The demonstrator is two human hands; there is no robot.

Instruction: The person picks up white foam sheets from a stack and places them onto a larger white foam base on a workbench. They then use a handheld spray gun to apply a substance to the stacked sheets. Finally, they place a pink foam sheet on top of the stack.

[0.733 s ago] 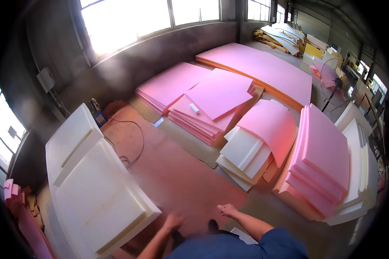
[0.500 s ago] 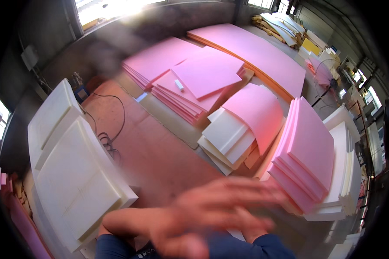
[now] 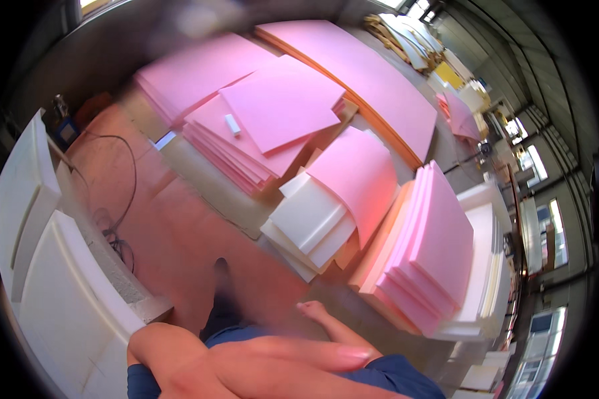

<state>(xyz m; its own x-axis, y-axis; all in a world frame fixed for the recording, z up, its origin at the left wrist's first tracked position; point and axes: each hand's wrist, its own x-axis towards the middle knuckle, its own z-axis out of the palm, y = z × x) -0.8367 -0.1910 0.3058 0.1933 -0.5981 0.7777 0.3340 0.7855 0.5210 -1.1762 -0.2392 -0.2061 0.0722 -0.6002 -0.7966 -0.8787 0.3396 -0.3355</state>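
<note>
My left hand is raised close in front of me at the lower edge, across my blue clothing. Its fingers stretch out toward the right, and nothing shows in them. My right hand is lower and farther away, at the end of the right forearm, over the floor in front of the pink foam boards. Its fingers are too small and blurred to make out. Nearest to my left elbow stands a thick white foam block. The upright stack of pink foam boards is to the right of my right hand.
Flat stacks of pink boards lie ahead, with a small white block on one. White foam pieces sit under a curved pink sheet. A black cable trails over the reddish floor at left.
My view has turned, so the stacks sit farther left. My left hand has come lower and closer, its fingers still stretched. The right hand now shows beyond it, and a dark shoe appears on the floor.
</note>
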